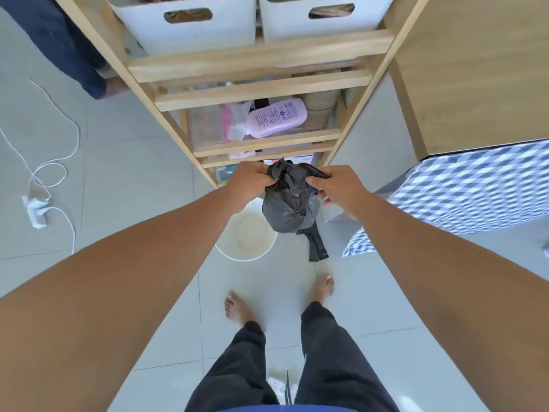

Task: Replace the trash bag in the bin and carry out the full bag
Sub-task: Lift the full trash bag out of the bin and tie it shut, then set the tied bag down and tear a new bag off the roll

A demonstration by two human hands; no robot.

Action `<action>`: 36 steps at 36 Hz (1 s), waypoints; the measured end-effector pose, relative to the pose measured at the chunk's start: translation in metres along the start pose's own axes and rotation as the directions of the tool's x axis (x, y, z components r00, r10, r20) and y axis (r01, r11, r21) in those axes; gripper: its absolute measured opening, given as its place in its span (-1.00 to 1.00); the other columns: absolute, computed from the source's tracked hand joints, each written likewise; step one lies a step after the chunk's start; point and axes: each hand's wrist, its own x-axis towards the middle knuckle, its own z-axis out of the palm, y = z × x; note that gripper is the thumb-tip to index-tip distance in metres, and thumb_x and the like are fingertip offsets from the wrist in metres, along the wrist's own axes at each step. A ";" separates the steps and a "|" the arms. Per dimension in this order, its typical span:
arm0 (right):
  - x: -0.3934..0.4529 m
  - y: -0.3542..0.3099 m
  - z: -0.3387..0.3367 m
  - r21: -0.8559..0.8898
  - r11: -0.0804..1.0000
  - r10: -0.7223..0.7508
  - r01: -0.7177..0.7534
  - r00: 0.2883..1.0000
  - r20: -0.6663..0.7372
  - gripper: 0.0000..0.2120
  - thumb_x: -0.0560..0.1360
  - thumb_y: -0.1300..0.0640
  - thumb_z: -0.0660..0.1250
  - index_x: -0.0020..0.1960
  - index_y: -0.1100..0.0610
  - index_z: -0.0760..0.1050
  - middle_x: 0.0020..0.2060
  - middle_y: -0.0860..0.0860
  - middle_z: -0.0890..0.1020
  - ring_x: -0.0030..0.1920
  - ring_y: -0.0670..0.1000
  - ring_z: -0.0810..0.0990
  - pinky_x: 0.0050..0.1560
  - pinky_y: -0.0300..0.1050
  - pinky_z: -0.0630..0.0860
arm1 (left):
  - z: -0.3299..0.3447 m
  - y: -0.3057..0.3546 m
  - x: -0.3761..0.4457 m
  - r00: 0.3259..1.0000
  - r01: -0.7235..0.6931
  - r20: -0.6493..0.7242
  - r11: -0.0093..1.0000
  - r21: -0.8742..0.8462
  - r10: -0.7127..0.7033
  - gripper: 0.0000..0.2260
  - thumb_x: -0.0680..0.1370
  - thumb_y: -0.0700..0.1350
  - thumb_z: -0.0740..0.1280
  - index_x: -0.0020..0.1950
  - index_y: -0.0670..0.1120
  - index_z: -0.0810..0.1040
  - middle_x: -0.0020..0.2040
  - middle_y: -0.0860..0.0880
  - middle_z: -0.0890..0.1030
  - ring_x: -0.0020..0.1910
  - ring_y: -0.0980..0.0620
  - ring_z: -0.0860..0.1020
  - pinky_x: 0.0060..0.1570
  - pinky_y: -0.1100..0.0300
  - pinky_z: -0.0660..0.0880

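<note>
Both my arms were out in front, both hands on the black trash bag (289, 203). Left hand (251, 181): fingers clenched on the bunched neck of the bag at its upper left. Right hand (341, 188): fingers (315, 183) pinched a stretched flap of the neck at the upper right. So the gathered top sat between the two hands, touching both, and the bulging body hung below the fingers, clear of the floor (133, 188). A loose strip of bag plastic (316, 245) dangled from the bottom of the bulge, down toward the tiles.

The bin (246, 233), white and round, stood on the floor directly below and slightly left of the bag. Not touching it. Its mouth was open and no liner was visible inside; the bag's body overlapped the bin's right rim from my viewpoint.

Just beyond my hands stood a wooden shelf unit (261, 90). A pink bottle (276, 117) lay on its side on a middle shelf, and two white storage boxes (184, 22) sat on the shelf above. The lowest shelf was mostly hidden behind my hands, so I could not tell its contents.

To the right, a blue-and-white checked cloth (475, 188) draped near my right forearm. At the left edge of the floor lay a white cable (53, 173) looped to a plug block. My bare feet (237, 307) were planted behind the bin, apart from it.
</note>
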 end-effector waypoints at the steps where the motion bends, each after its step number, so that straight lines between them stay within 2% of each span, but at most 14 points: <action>1: 0.003 0.007 -0.001 0.002 1.000 0.004 -0.004 1.000 -0.005 -0.78 0.50 0.16 0.42 0.07 0.28 0.59 -0.27 0.17 0.55 -0.43 -0.01 0.48 -0.43 -0.21 0.47 | 0.004 -0.004 0.005 1.000 0.007 0.016 1.000 0.025 -0.007 -0.90 0.53 -0.32 0.39 0.01 -0.18 0.62 -0.17 -0.13 0.55 -0.30 0.02 0.48 -0.37 0.34 0.46; 5: 0.033 0.051 -0.005 0.027 0.998 0.063 -0.064 0.998 0.014 -0.76 0.52 0.16 0.40 0.08 0.31 0.57 -0.25 0.21 0.57 -0.34 0.09 0.54 -0.27 -0.07 0.61 | 0.042 -0.031 0.040 0.997 0.062 0.039 0.997 0.044 -0.064 -0.85 0.53 -0.28 0.40 0.06 -0.32 0.62 -0.12 -0.17 0.53 -0.12 -0.05 0.50 -0.02 0.04 0.54; 7: 0.046 0.069 -0.005 0.030 0.996 0.089 -0.090 0.996 0.032 -0.74 0.54 0.17 0.37 0.12 0.35 0.54 -0.24 0.21 0.55 -0.29 0.10 0.54 -0.29 -0.10 0.61 | 0.057 -0.045 0.052 0.993 0.113 0.027 0.994 0.006 -0.113 -0.88 0.53 -0.28 0.42 0.03 -0.29 0.63 -0.10 -0.18 0.57 -0.10 -0.08 0.55 0.13 -0.10 0.60; 10: 0.073 0.097 -0.005 0.021 0.991 0.128 -0.129 0.990 0.056 -0.69 0.56 0.19 0.34 0.17 0.42 0.48 -0.21 0.23 0.53 -0.29 0.11 0.51 -0.38 -0.18 0.57 | 0.079 -0.069 0.075 0.985 0.164 0.049 0.986 0.019 -0.165 -0.77 0.55 -0.25 0.41 0.10 -0.41 0.60 -0.02 -0.30 0.64 -0.02 -0.20 0.64 0.15 -0.22 0.59; 13: 0.097 0.129 0.000 -0.016 0.988 0.157 -0.156 0.985 0.070 -0.66 0.56 0.19 0.33 0.17 0.47 0.43 -0.21 0.24 0.52 -0.29 0.12 0.50 -0.44 -0.24 0.56 | 0.099 -0.097 0.097 0.976 0.202 0.070 0.977 0.067 -0.206 -0.72 0.58 -0.18 0.39 0.13 -0.40 0.59 0.12 -0.39 0.64 0.08 -0.33 0.66 0.13 -0.19 0.60; 15: 0.114 0.150 0.002 -0.062 0.985 0.165 -0.161 0.984 0.071 -0.65 0.56 0.18 0.33 0.15 0.48 0.43 -0.23 0.23 0.51 -0.33 0.10 0.50 -0.47 -0.25 0.54 | 0.110 -0.114 0.112 0.970 0.224 0.080 0.973 0.060 -0.229 -0.72 0.59 -0.16 0.39 0.11 -0.39 0.59 0.09 -0.37 0.65 0.06 -0.31 0.66 0.13 -0.16 0.61; 18: 0.135 0.180 0.006 -0.123 0.977 0.180 -0.172 0.982 0.054 -0.67 0.56 0.14 0.34 0.06 0.45 0.46 -0.28 0.20 0.47 -0.43 0.04 0.50 -0.46 -0.24 0.52 | 0.125 -0.136 0.130 0.967 0.196 0.140 0.972 0.127 -0.213 -0.84 0.62 -0.14 0.33 0.02 -0.24 0.58 0.00 -0.25 0.64 0.05 -0.24 0.67 0.12 -0.11 0.62; 19: 0.143 0.192 0.009 -0.183 0.970 0.168 -0.160 0.985 0.030 -0.68 0.56 0.10 0.34 0.01 0.40 0.50 -0.28 0.23 0.51 -0.40 0.09 0.56 -0.39 -0.18 0.60 | 0.131 -0.146 0.138 0.965 0.190 0.153 0.971 0.141 -0.211 -0.86 0.62 -0.13 0.32 0.00 -0.21 0.57 0.00 -0.25 0.65 0.06 -0.24 0.67 0.12 -0.11 0.63; 21: 0.154 0.210 0.012 -0.306 0.945 0.116 -0.111 0.993 -0.003 -0.67 0.56 0.03 0.32 -0.05 0.34 0.55 -0.22 0.31 0.60 -0.23 0.25 0.64 -0.16 0.11 0.66 | 0.143 -0.161 0.150 0.964 0.182 0.165 0.970 0.159 -0.208 -0.86 0.62 -0.12 0.31 -0.04 -0.18 0.57 0.02 -0.26 0.67 0.07 -0.24 0.68 0.10 -0.10 0.64; 23: 0.168 0.233 0.014 -0.328 0.937 0.114 -0.116 0.993 -0.024 -0.66 0.56 0.01 0.30 -0.06 0.33 0.56 -0.18 0.32 0.63 -0.19 0.28 0.65 -0.12 0.22 0.64 | 0.162 -0.179 0.169 0.960 0.190 0.178 0.968 0.162 -0.218 -0.84 0.62 -0.13 0.30 -0.10 -0.18 0.56 -0.04 -0.23 0.65 0.01 -0.20 0.68 0.10 -0.10 0.64; 27: 0.190 0.272 0.011 -0.363 0.923 0.112 -0.127 0.992 -0.062 -0.67 0.56 0.01 0.28 -0.03 0.31 0.57 -0.18 0.30 0.63 -0.18 0.27 0.66 -0.12 0.22 0.63 | 0.196 -0.204 0.200 0.953 0.224 0.178 0.965 0.136 -0.246 -0.77 0.60 -0.17 0.35 0.05 -0.37 0.61 0.05 -0.37 0.66 0.01 -0.27 0.69 0.12 -0.16 0.61; 29: 0.203 0.297 0.005 -0.363 0.920 0.128 -0.146 0.989 -0.073 -0.67 0.57 0.03 0.26 0.00 0.32 0.56 -0.14 0.31 0.63 -0.13 0.30 0.65 -0.06 0.24 0.62 | 0.221 -0.217 0.216 0.953 0.200 0.197 0.966 0.166 -0.231 -0.79 0.61 -0.16 0.33 -0.05 -0.31 0.60 0.00 -0.32 0.67 -0.01 -0.24 0.69 0.11 -0.14 0.62; 32: 0.218 0.330 -0.008 -0.398 0.903 0.128 -0.161 0.986 -0.108 -0.68 0.59 0.05 0.23 0.04 0.32 0.56 -0.09 0.29 0.64 -0.07 0.29 0.63 0.02 0.24 0.58 | 0.260 -0.234 0.233 0.949 0.178 0.227 0.966 0.186 -0.218 -0.78 0.61 -0.15 0.30 -0.24 -0.10 0.51 -0.09 -0.19 0.62 -0.07 -0.15 0.65 0.11 -0.11 0.63; 36: 0.238 0.367 -0.029 -0.494 0.848 0.107 -0.192 0.975 -0.196 -0.70 0.60 0.04 0.20 0.00 0.28 0.55 -0.14 0.20 0.64 -0.07 0.25 0.62 -0.05 0.04 0.55 | 0.304 -0.250 0.248 0.935 0.174 0.281 0.969 0.176 -0.219 -0.85 0.61 -0.16 0.30 -0.14 -0.14 0.54 -0.07 -0.20 0.63 -0.06 -0.17 0.66 0.07 -0.06 0.65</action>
